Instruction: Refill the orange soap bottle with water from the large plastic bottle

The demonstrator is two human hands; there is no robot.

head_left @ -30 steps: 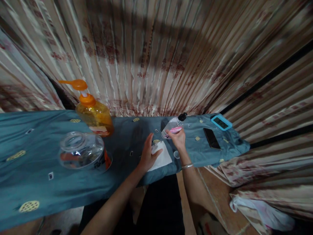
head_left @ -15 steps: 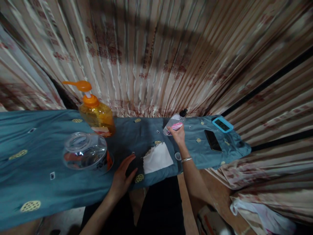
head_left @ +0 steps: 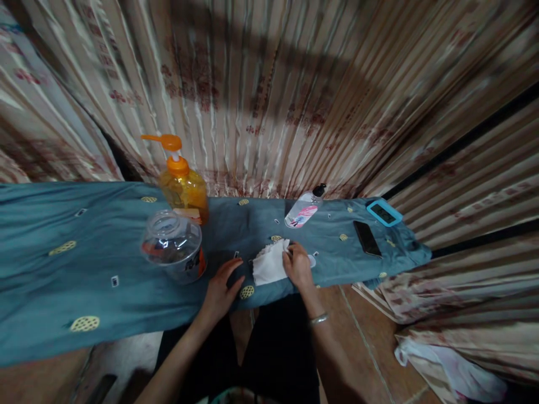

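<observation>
A white cloth [head_left: 269, 265] lies near the front edge of the table. My right hand [head_left: 299, 266] pinches its right edge, the fingers closed on the fabric. Partly behind that hand sits a small round clear lid-like piece [head_left: 312, 261]. My left hand [head_left: 223, 287] rests on the tablecloth left of the white cloth, fingers apart and holding nothing. Beyond the cloth stands a clear bottle [head_left: 304, 211] with a black top and a pink label. Left of my left hand is a clear plastic tub [head_left: 179, 247] with a domed lid.
An orange pump bottle [head_left: 185, 188] stands behind the tub. To the right lie a black phone [head_left: 367, 239] and a blue-framed digital clock [head_left: 384, 213]. A teal tablecloth [head_left: 138, 303] covers the narrow table, with a pleated curtain [head_left: 261, 112] hanging along its back.
My right hand has let go of the clear bottle, come back toward me and taken hold of the white cloth's edge. The view has shifted slightly; my left hand stays in about the same place.
</observation>
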